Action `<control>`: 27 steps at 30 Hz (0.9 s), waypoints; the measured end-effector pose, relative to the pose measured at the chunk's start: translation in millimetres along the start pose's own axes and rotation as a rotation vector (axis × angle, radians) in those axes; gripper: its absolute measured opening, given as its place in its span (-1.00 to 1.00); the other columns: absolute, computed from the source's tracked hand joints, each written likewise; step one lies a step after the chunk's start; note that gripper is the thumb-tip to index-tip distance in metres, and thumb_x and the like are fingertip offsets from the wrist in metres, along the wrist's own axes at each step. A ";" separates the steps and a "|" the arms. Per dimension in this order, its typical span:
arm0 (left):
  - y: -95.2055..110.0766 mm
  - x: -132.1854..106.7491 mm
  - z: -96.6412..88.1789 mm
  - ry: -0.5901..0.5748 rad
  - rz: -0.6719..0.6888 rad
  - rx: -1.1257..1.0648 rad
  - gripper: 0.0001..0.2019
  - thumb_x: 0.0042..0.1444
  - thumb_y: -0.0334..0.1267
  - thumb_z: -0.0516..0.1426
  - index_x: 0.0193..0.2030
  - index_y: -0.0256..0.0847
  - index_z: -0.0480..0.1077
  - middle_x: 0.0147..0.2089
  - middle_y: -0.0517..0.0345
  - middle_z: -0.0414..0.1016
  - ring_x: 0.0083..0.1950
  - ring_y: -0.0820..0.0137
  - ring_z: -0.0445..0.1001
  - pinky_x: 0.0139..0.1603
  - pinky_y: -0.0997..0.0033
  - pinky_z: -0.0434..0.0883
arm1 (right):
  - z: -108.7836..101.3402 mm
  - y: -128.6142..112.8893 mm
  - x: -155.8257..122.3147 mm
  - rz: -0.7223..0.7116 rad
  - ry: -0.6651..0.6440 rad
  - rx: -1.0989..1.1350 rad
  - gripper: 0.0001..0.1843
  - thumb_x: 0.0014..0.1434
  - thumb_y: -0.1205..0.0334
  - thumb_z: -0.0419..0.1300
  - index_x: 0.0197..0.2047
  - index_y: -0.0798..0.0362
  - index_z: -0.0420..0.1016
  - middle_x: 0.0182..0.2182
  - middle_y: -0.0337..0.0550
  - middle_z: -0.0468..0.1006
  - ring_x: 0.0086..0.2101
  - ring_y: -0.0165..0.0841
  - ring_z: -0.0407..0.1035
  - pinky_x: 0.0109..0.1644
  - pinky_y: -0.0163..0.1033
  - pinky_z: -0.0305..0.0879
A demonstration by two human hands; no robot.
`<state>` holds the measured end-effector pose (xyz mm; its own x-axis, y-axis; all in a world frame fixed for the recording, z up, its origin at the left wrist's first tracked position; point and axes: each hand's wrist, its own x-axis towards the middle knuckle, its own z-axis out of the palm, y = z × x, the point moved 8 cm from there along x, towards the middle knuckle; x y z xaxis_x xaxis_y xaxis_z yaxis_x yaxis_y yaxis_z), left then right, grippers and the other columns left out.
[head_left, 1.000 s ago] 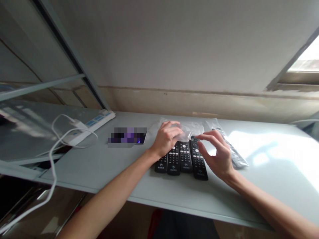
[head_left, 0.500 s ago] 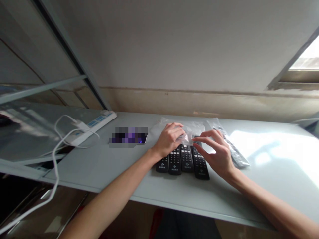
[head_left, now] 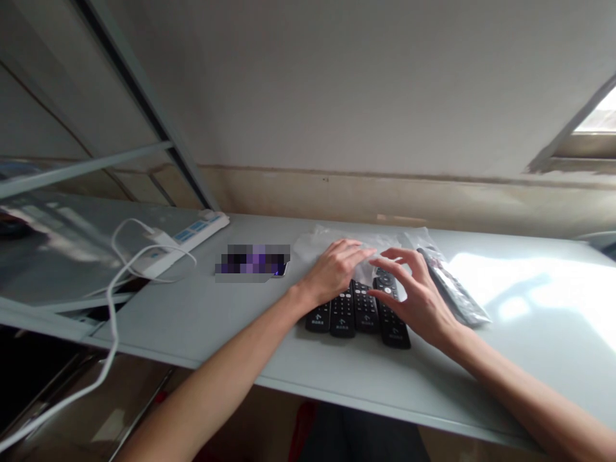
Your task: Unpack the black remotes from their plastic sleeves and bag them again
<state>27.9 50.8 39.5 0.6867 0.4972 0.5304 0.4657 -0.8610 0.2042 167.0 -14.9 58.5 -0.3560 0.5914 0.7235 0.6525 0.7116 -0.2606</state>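
Observation:
Several black remote controls [head_left: 342, 317] lie side by side near the front of the table, their upper ends partly hidden by my hands. My left hand [head_left: 337, 269] reaches over them with its fingers stretched out, touching a crumpled clear plastic bag [head_left: 366, 273]. Just right of it, my right hand [head_left: 414, 285] curves above the rightmost remote [head_left: 393, 327], thumb and fingers apart and nothing visible between them. Beyond the right hand rests another remote in a clear plastic sleeve [head_left: 455, 292], lying at a slant.
More clear plastic [head_left: 310, 242] is spread behind my left hand. To the left lie a phone [head_left: 279, 268], partly blurred out, and a white power strip [head_left: 163, 260] with a looping white cable [head_left: 111, 321]. A metal frame [head_left: 139, 83] stands at the left, a wall behind.
My left fingers have straightened over the plastic bag. My right thumb has moved down and away from the fingers, widening the gap. The view has shifted slightly.

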 end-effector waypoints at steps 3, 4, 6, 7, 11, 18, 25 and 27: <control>5.7 0.9 -1.4 -0.007 0.038 -0.006 -0.57 0.52 -0.31 0.03 0.47 -0.13 0.31 0.29 -0.03 0.56 0.39 0.20 0.43 0.46 0.02 0.39 | -7.6 -6.6 0.6 -0.052 0.054 -0.012 -0.69 0.38 0.29 0.34 0.16 -0.12 0.58 0.11 0.05 0.46 0.02 -0.10 0.49 0.07 0.08 0.53; 6.8 1.0 -1.8 -0.012 0.047 -0.002 -0.56 0.52 -0.29 0.06 0.48 -0.12 0.30 0.29 -0.03 0.55 0.39 0.20 0.44 0.46 0.03 0.39 | -10.7 -8.9 1.0 -0.074 0.073 -0.020 -0.76 0.38 0.32 0.33 0.08 -0.10 0.61 0.07 0.02 0.48 -0.01 -0.12 0.50 0.04 0.06 0.53; 7.4 0.8 -0.9 -0.033 0.061 0.016 -0.54 0.49 -0.33 0.08 0.47 -0.10 0.30 0.29 -0.01 0.55 0.39 0.21 0.44 0.45 0.04 0.40 | -15.2 -12.6 1.9 -0.115 0.094 -0.039 -0.84 0.38 0.36 0.32 -0.03 -0.07 0.63 -0.02 -0.02 0.53 -0.06 -0.15 0.50 -0.02 0.03 0.51; 7.2 0.5 0.3 -0.045 0.069 0.028 -0.53 0.47 -0.40 0.07 0.46 -0.09 0.31 0.29 -0.01 0.55 0.39 0.22 0.44 0.45 0.03 0.40 | -16.4 -14.0 2.3 -0.134 0.097 -0.045 -0.86 0.37 0.38 0.32 -0.07 -0.06 0.63 -0.06 -0.03 0.55 -0.08 -0.15 0.49 -0.06 0.01 0.49; 4.9 -0.5 3.7 -0.060 0.092 0.092 -0.37 0.30 -0.68 -0.05 0.42 -0.16 0.33 0.32 0.02 0.54 0.44 0.25 0.40 0.50 0.03 0.36 | -16.7 -16.0 4.0 -0.177 0.089 -0.038 -0.86 0.36 0.40 0.35 -0.09 -0.04 0.64 -0.14 -0.04 0.60 -0.18 -0.20 0.43 -0.13 -0.04 0.43; -0.2 -4.4 -40.5 0.389 -0.043 0.229 -0.53 0.45 -0.46 0.02 0.43 -0.08 0.32 0.49 -0.06 0.31 0.56 0.16 0.22 0.55 -0.09 0.24 | -20.6 13.3 1.4 0.139 0.183 0.215 -0.90 0.42 0.31 0.28 -0.20 -0.04 0.54 -0.17 -0.11 0.64 -0.17 -0.23 0.52 -0.06 -0.06 0.43; -6.1 -11.0 -58.6 0.571 -0.151 0.249 -0.61 0.50 -0.28 0.09 0.41 0.00 0.33 0.43 -0.05 0.34 0.54 0.11 0.23 0.54 -0.09 0.23 | 6.8 52.7 -10.7 0.633 0.153 0.799 -0.69 0.43 -0.05 0.28 -0.26 -0.02 0.56 -0.25 -0.12 0.67 -0.28 -0.28 0.51 -0.12 -0.13 0.48; -6.8 -8.0 -53.7 0.509 -0.145 0.211 -0.59 0.53 -0.27 0.05 0.45 -0.01 0.29 0.45 -0.06 0.33 0.56 0.12 0.20 0.55 -0.08 0.20 | 14.8 54.3 -12.0 0.701 0.131 0.932 -0.66 0.41 -0.07 0.31 -0.31 -0.01 0.53 -0.27 -0.14 0.68 -0.35 -0.33 0.48 -0.16 -0.17 0.49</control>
<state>-10.7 47.0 78.1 0.2766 0.4494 0.8494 0.6721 -0.7222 0.1633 196.8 22.2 26.2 -0.0060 0.9593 0.2823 -0.0831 0.2809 -0.9561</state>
